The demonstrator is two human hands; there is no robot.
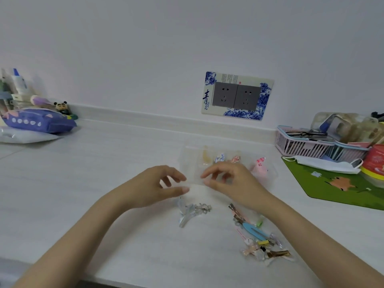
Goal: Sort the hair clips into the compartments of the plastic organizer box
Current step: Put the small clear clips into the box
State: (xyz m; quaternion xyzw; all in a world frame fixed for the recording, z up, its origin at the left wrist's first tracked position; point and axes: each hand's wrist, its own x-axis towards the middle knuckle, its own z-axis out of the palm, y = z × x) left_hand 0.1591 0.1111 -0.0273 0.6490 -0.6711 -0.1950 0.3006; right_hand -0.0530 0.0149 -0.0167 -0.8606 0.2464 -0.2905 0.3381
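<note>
A clear plastic organizer box (pixel 270 175) lies on the white table, just beyond my hands. Its compartments hold a yellowish clip (pixel 205 156), a blue-white clip (pixel 219 157), a small red-pink clip (pixel 235 159) and a pink clip (pixel 259 166). My left hand (pixel 158 183) has thumb and curled fingers at the box's near left corner. My right hand (pixel 230 179) pinches the box's front rim between thumb and forefinger. Loose clips lie nearer to me: a clear and pale-blue bunch (pixel 191 213) and a coloured pile (pixel 257 238) under my right forearm.
A pink slatted basket (pixel 301 144) with glasses, a face mask (pixel 328 165) and a green mat (pixel 342 188) crowd the right side. A purple pouch (pixel 39 121) and bottles stand far left. A wall socket (pixel 236 96) is behind the box.
</note>
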